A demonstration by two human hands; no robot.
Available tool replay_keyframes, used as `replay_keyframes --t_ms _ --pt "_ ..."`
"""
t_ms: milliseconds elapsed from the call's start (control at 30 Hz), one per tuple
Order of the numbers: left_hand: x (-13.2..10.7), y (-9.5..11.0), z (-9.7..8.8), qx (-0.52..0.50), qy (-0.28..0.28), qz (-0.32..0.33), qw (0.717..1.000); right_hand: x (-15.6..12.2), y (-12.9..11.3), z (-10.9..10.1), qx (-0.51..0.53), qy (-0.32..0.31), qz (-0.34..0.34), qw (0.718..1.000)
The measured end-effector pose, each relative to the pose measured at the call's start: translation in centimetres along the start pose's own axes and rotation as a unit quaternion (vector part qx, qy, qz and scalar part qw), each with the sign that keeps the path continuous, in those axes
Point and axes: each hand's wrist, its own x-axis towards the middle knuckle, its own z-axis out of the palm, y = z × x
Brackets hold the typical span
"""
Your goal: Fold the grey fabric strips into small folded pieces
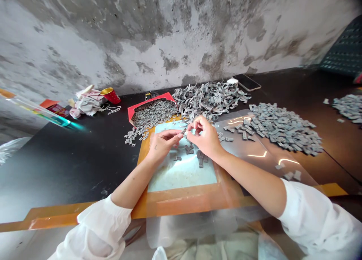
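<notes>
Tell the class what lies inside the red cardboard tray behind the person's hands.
The red cardboard tray holds a heap of small grey pieces; they cover its floor, so the bottom cannot be seen.

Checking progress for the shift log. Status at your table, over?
Left hand and right hand pinching a small grey piece above light-blue board. Loose grey pieces on board. Clear plastic sheet under right forearm.

Loose, thin white sleeves (316,222) with gathered cuffs, over bare forearms (249,177) and hands (205,137).
</notes>
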Motion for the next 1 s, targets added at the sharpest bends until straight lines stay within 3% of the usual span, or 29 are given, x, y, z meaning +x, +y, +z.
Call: replay_keyframes --t_ms 400,600,1000 --pt "0.02 0.07 -0.05 -0.008 -0.004 -0.019 1.0 0.24 0.63 -0.07 0.013 -0.019 -0.012 1.0" --pt "-0.21 0.67 0.01 -0.012 0.004 -0.009 1.0 0.24 0.43 -0.15 0.04 -0.095 -0.014 0.995" --pt "-0.18 -0.02 -0.12 0.018 -0.019 0.02 0.999 0.15 0.73 -0.31 0.05 -0.06 0.004 0.997"
